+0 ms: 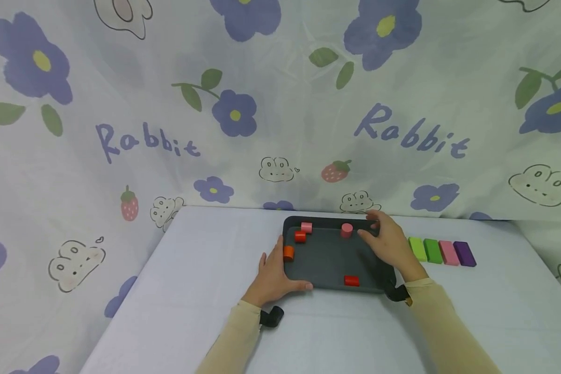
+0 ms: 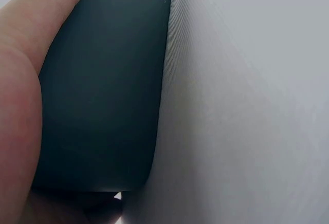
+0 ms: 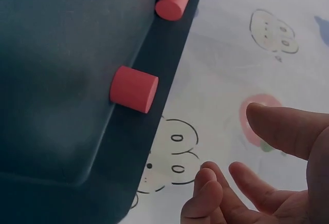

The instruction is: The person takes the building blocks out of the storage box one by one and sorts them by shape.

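Note:
A dark grey tray (image 1: 329, 259) lies on the white table and holds several small cylinders. At its near left corner my left hand (image 1: 272, 275) grips the tray, thumb along the front wall and fingers along the left side. My right hand (image 1: 392, 244) hovers by the far right corner, thumb and fingers apart with nothing between them. A pink cylinder (image 1: 347, 230) stands near the back wall, close to that hand. Another pink cylinder (image 1: 306, 227), a red cylinder (image 1: 300, 237) and an orange one (image 1: 288, 253) sit toward the left. One more red cylinder (image 1: 351, 281) lies by the front wall.
Right of the tray, a yellow-green block (image 1: 417, 249), a green block (image 1: 432, 251), a pink block (image 1: 449, 253) and a purple block (image 1: 465, 254) lie in a row. A patterned cloth (image 1: 280, 119) hangs behind the table.

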Tool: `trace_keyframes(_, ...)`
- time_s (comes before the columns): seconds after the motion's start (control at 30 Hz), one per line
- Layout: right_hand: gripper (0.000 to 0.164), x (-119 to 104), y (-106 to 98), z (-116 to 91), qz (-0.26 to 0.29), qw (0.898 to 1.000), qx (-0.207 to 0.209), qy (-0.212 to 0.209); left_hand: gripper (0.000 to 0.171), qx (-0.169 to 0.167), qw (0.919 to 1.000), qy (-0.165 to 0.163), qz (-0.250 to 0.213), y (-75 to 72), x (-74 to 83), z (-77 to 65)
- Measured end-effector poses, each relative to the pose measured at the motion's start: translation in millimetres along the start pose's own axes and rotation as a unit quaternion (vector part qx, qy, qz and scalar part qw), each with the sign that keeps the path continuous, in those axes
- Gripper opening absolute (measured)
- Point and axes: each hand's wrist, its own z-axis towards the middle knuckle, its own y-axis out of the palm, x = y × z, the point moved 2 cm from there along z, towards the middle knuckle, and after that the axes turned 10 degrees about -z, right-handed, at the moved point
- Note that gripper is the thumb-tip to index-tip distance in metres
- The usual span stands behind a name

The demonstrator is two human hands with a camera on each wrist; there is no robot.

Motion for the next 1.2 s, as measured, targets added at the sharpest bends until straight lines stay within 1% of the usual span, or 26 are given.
trace_keyframes(0.13,0.055,1,4,6,0.006,1.000,0.001,0.000,0.137,0.003,1.0000,0.006,0.001,-0.2,-0.1,0.8)
trace_keyframes(0.23,0.054,3,8,12,0.008,1.000,-0.007,0.005,0.137,0.004,1.0000,0.004,0.003,-0.2,-0.4,1.1)
trace_keyframes(0.47,0.050,7,16,21,0.004,0.999,-0.044,0.022,0.138,0.004,1.0000,-0.005,0.001,-0.6,0.3,-0.4)
trace_keyframes(0.57,0.048,9,19,24,0.002,0.998,-0.060,0.030,0.137,0.007,1.0000,-0.002,-0.003,-0.5,0.7,-0.7)
trace_keyframes(0.83,0.044,14,29,34,0.001,0.996,-0.090,0.026,0.137,0.008,1.0000,0.000,-0.002,0.4,0.9,-0.8)
trace_keyframes(1.07,0.047,16,38,38,-0.004,0.993,-0.110,0.036,0.137,0.004,1.0000,0.000,0.004,1.0,-0.1,0.5)
trace_keyframes(1.2,0.048,17,43,39,-0.022,0.992,-0.117,0.043,0.138,0.002,1.0000,-0.001,0.002,1.1,-0.1,0.6)
